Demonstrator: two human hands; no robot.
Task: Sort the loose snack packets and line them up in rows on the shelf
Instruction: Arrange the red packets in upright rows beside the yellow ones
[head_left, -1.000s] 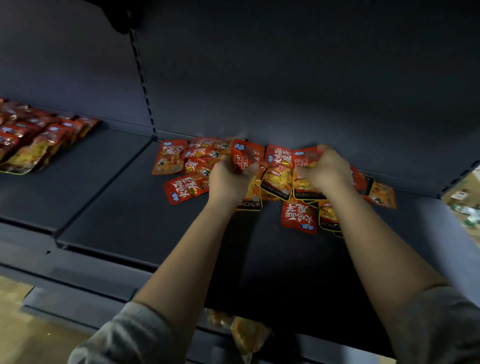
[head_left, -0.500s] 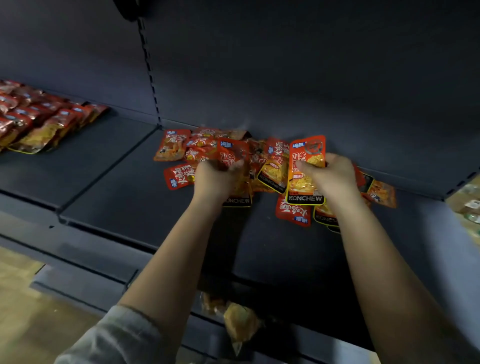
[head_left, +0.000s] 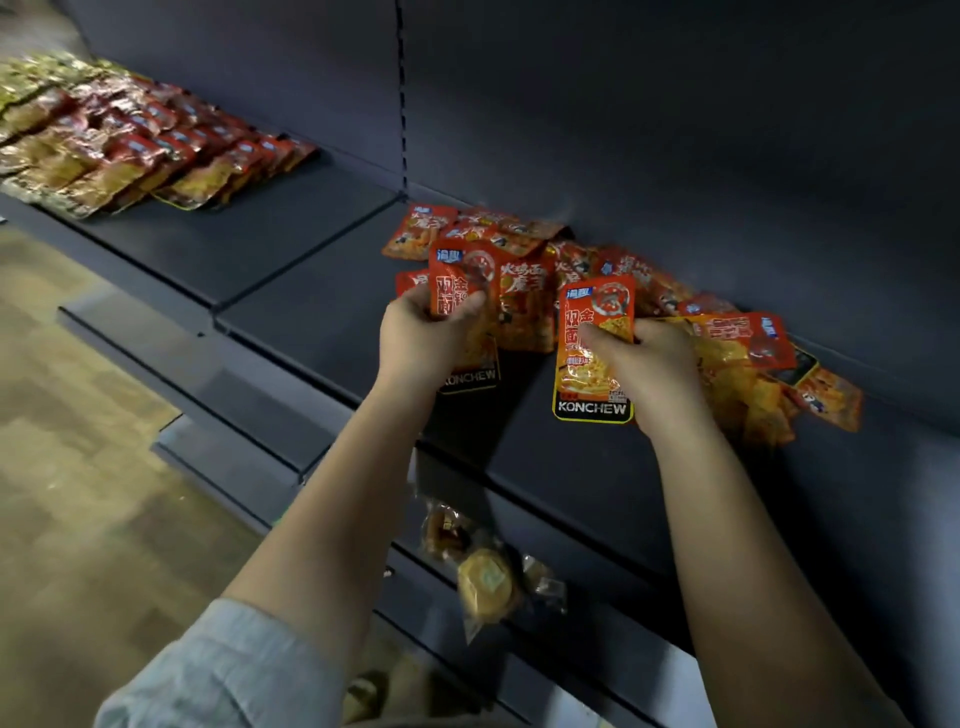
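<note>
I see my left hand (head_left: 421, 338) pinching 1 glossy red foil packet (head_left: 457, 280) and my right hand (head_left: 654, 364) gripping another marked KONCHEW (head_left: 592, 358), both above the crinkled loose pile (head_left: 597, 270) on the matte dark shelf (head_left: 311, 322); far left, blurred, probably tidy rows (head_left: 156, 150).

Loose packets (head_left: 524, 291) lay heaped at the back of the shelf (head_left: 311, 322), against the rear panel. Left hand (head_left: 421, 340) held one packet (head_left: 462, 291) up in front of the heap's left part; right hand (head_left: 649, 364) held another (head_left: 595, 353) before its right part. Lined-up packet rows (head_left: 130, 150) sat far left on the adjoining shelf section. Wrapped buns (head_left: 483, 577) lay on the lower shelf, below and between the arms.
</note>
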